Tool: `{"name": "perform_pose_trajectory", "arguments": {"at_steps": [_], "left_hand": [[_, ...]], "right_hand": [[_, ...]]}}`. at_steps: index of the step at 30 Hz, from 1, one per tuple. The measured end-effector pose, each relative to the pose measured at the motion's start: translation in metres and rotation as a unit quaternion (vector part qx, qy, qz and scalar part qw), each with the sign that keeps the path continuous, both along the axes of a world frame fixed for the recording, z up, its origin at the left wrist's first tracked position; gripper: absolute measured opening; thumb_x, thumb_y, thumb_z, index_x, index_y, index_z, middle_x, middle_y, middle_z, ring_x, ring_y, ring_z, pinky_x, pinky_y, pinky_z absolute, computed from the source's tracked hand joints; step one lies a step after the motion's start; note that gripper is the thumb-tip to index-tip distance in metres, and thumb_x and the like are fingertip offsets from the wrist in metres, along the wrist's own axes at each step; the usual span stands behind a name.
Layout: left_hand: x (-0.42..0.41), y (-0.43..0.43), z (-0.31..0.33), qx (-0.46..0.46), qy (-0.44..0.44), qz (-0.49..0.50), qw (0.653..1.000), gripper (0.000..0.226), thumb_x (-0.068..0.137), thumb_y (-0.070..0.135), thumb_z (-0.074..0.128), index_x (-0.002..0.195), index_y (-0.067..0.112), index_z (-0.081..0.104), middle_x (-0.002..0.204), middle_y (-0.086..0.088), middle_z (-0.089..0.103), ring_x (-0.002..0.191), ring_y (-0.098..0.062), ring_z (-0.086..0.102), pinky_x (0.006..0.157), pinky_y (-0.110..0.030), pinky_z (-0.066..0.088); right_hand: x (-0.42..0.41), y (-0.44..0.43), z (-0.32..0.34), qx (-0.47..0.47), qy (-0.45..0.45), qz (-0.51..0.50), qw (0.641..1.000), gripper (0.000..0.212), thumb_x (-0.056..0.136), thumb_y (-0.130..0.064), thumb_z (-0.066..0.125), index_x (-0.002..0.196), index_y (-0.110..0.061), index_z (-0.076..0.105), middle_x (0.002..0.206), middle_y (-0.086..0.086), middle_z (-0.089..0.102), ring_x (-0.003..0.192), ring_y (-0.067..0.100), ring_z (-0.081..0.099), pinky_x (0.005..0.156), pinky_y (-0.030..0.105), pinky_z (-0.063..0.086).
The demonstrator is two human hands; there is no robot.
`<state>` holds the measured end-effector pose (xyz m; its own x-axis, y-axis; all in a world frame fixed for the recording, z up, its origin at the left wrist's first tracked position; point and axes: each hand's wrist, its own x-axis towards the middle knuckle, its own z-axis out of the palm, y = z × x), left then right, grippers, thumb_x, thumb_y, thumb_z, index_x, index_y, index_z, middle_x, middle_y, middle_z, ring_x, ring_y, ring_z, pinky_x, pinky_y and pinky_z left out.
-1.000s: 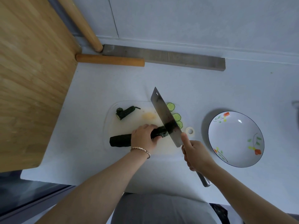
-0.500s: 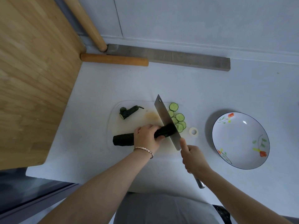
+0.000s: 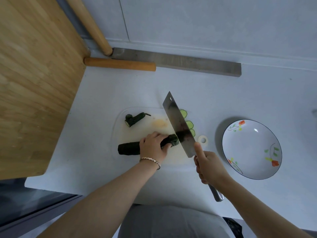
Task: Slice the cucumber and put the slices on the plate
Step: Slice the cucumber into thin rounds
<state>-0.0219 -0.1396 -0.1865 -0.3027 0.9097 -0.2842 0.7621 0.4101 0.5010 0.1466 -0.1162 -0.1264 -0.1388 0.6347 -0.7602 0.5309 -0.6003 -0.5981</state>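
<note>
A dark green cucumber (image 3: 128, 148) lies across the near side of a pale cutting board (image 3: 147, 129). My left hand (image 3: 154, 146) grips it near its cut right end. My right hand (image 3: 208, 166) holds the handle of a cleaver (image 3: 179, 124), thumb along the blade's heel. The blade stands tilted right at the cucumber's cut end. Several thin slices (image 3: 189, 125) lie behind the blade, partly hidden. The white flowered plate (image 3: 252, 149) sits to the right and holds nothing.
A cut-off cucumber stem piece (image 3: 134, 118) lies at the board's far left. A small white ring (image 3: 203, 140) sits off the board's right edge. A wooden table top (image 3: 34, 79) rises at left. A wooden rod (image 3: 120, 64) and grey bar (image 3: 180, 62) lie along the wall.
The cleaver went down through the cucumber half a second ago and is lifted and tilted again now. My left hand has stayed on the cucumber.
</note>
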Motion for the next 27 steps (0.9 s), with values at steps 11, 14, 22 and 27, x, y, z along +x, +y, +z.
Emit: {"name": "perform_pose_trajectory", "arguments": {"at_steps": [11,14,22,27], "left_hand": [[-0.001,0.002,0.001,-0.002,-0.009,-0.001,1.0,0.03,0.084,0.032,0.058,0.114,0.029,0.059,0.113,0.004,0.058,0.105,-0.019,0.051,0.091,-0.032,0.029],[-0.001,0.003,0.002,0.0,-0.013,-0.005,1.0,0.031,0.084,0.032,0.059,0.115,0.029,0.059,0.113,0.004,0.059,0.104,-0.019,0.051,0.09,-0.031,0.029],[-0.002,0.003,0.007,0.006,-0.031,0.022,0.999,0.025,0.082,0.031,0.062,0.107,0.027,0.062,0.105,0.004,0.061,0.101,-0.019,0.053,0.087,-0.031,0.029],[-0.003,0.005,0.007,-0.004,-0.035,0.023,0.999,0.025,0.081,0.033,0.063,0.105,0.025,0.061,0.106,0.002,0.063,0.102,-0.02,0.054,0.091,-0.034,0.034]], "right_hand": [[0.003,-0.007,-0.005,0.035,-0.054,0.053,0.997,0.057,0.09,-0.059,0.034,0.057,-0.013,0.032,0.039,-0.003,0.031,0.036,0.015,0.027,0.044,0.021,0.027],[-0.002,-0.005,-0.016,0.052,-0.073,0.069,0.994,0.058,0.088,-0.063,0.032,0.061,-0.012,0.032,0.05,0.004,0.03,0.047,0.02,0.028,0.055,0.03,0.029],[-0.015,0.002,-0.028,0.03,-0.069,0.049,0.996,0.06,0.09,-0.062,0.033,0.062,-0.01,0.037,0.053,0.007,0.037,0.045,0.021,0.035,0.049,0.026,0.035],[-0.004,0.006,-0.009,-0.012,-0.004,-0.007,1.0,0.057,0.092,-0.059,0.036,0.055,-0.016,0.028,0.04,-0.004,0.024,0.034,0.013,0.021,0.041,0.018,0.022]]}}
